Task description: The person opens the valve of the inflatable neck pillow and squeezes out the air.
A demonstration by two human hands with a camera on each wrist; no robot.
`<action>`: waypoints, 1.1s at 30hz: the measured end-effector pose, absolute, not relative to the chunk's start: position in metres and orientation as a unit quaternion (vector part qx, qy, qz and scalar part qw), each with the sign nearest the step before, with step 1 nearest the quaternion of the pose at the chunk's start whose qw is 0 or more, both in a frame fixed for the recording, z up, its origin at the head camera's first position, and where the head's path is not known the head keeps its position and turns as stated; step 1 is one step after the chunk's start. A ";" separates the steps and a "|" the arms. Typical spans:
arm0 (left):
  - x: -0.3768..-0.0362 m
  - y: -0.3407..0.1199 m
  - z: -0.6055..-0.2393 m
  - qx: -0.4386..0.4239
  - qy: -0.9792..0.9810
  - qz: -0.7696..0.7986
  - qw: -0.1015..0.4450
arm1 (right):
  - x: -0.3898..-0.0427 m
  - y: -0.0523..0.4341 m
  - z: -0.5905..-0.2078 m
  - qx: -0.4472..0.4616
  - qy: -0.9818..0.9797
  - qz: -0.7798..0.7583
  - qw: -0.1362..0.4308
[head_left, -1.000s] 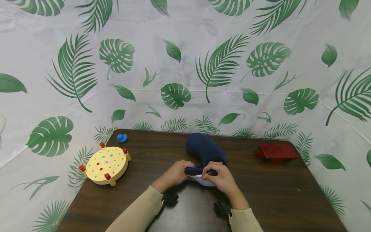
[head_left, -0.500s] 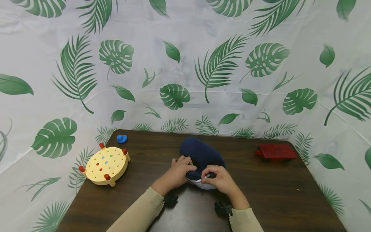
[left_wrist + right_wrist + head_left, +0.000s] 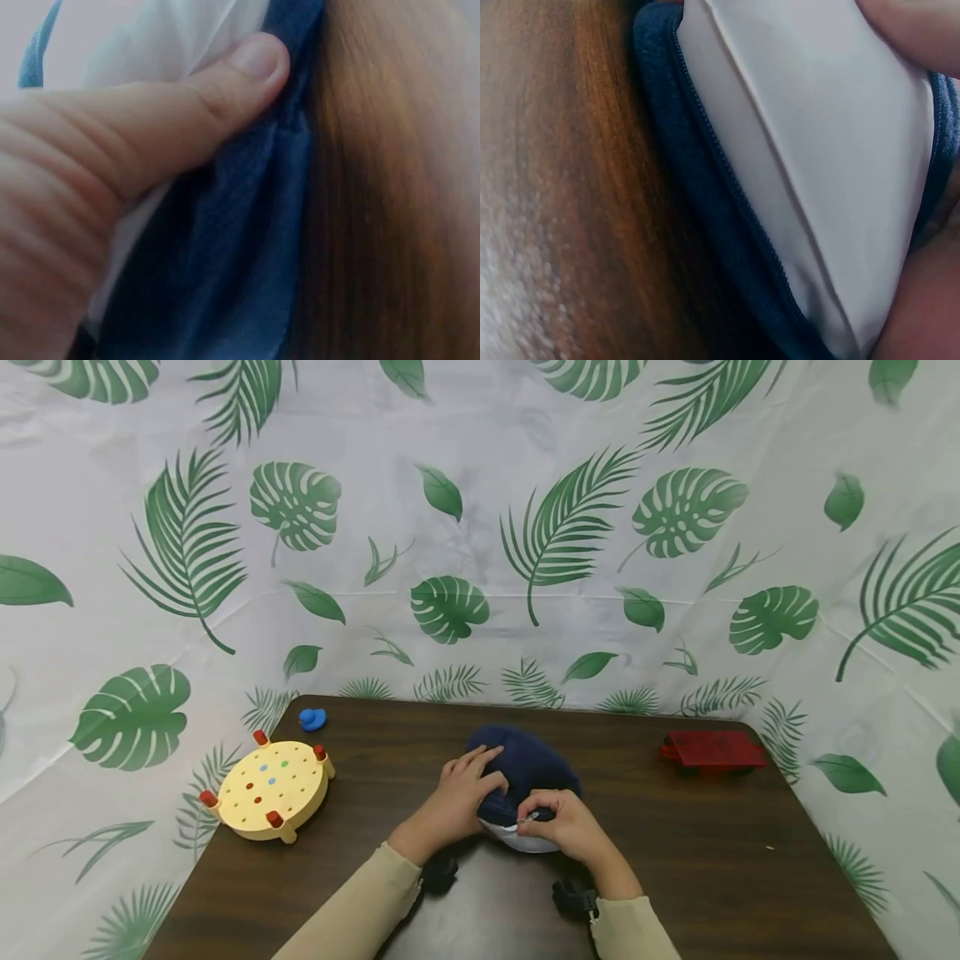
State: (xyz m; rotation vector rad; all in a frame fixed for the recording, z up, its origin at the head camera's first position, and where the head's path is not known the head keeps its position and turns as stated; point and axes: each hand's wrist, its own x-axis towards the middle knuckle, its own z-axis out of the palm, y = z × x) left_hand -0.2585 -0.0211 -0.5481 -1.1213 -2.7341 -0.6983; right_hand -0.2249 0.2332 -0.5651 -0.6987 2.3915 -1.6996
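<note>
A curved navy neck pillow [image 3: 528, 760] lies on the table in the head view, its zipped side facing me. Through the open zipper [image 3: 731, 187], white inner lining [image 3: 810, 112] shows in the right wrist view. My left hand [image 3: 455, 800] grips the pillow's left part, fingers over its top. In the left wrist view its thumb [image 3: 217, 97] lies across the white lining and navy edge. My right hand [image 3: 564, 825] pinches at the zipper edge, where a small silvery bit shows by the fingertips. The left fingers are out of sight in the left wrist view.
A round yellow pegged board [image 3: 273, 789] with red-tipped legs stands at the table's left edge. Behind it sits a blue toy duck [image 3: 312, 719]. A red toy cart [image 3: 714, 750] is at the back right. A leaf-printed curtain [image 3: 450, 552] hangs behind the dark wooden table [image 3: 720, 860].
My left hand has shifted from the opening's edge up onto the pillow, with its fingers spreading over the top. The pillow's far end has come nearer me. My right hand stays at the zipper.
</note>
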 end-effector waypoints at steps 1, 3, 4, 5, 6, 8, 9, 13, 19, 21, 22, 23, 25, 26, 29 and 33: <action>-0.258 -0.021 -0.548 -0.365 -0.900 -0.232 0.048 | -0.224 0.233 -0.565 -0.230 0.793 -0.562 0.060; -0.258 -0.021 -0.548 -0.357 -0.903 -0.235 0.047 | -0.224 0.234 -0.565 -0.230 0.795 -0.559 0.050; -0.259 -0.020 -0.548 -0.353 -0.904 -0.237 0.049 | -0.224 0.234 -0.565 -0.233 0.795 -0.559 0.044; -0.259 -0.020 -0.548 -0.349 -0.906 -0.234 0.052 | -0.225 0.235 -0.566 -0.237 0.793 -0.559 0.039; -0.260 -0.020 -0.548 -0.345 -0.907 -0.235 0.056 | -0.226 0.235 -0.566 -0.242 0.791 -0.561 0.033; -0.260 -0.020 -0.548 -0.333 -0.912 -0.233 0.062 | -0.228 0.235 -0.567 -0.254 0.783 -0.567 0.021; -0.261 -0.020 -0.548 -0.326 -0.914 -0.233 0.065 | -0.228 0.234 -0.567 -0.260 0.779 -0.571 0.017; -0.259 -0.020 -0.547 -0.300 -0.923 -0.229 0.072 | -0.228 0.231 -0.565 -0.273 0.769 -0.578 -0.001; -0.255 -0.015 -0.549 -0.264 -0.934 -0.229 0.068 | -0.223 0.227 -0.560 -0.278 0.789 -0.546 -0.049; -0.255 -0.014 -0.548 -0.260 -0.935 -0.230 0.071 | -0.223 0.226 -0.559 -0.280 0.793 -0.537 -0.071; -0.255 -0.014 -0.548 -0.259 -0.936 -0.228 0.074 | -0.223 0.225 -0.558 -0.282 0.793 -0.533 -0.083; -0.255 -0.013 -0.547 -0.259 -0.936 -0.226 0.077 | -0.222 0.225 -0.558 -0.283 0.793 -0.532 -0.094; -0.255 -0.014 -0.546 -0.261 -0.935 -0.221 0.090 | -0.222 0.224 -0.557 -0.284 0.793 -0.527 -0.110; -0.255 -0.014 -0.545 -0.263 -0.935 -0.217 0.100 | -0.222 0.224 -0.557 -0.284 0.793 -0.526 -0.116; -0.254 -0.014 -0.544 -0.265 -0.932 -0.205 0.140 | -0.222 0.223 -0.559 -0.279 0.793 -0.528 -0.121; -0.254 -0.013 -0.543 -0.261 -0.927 -0.211 0.169 | -0.222 0.224 -0.559 -0.270 0.790 -0.541 -0.104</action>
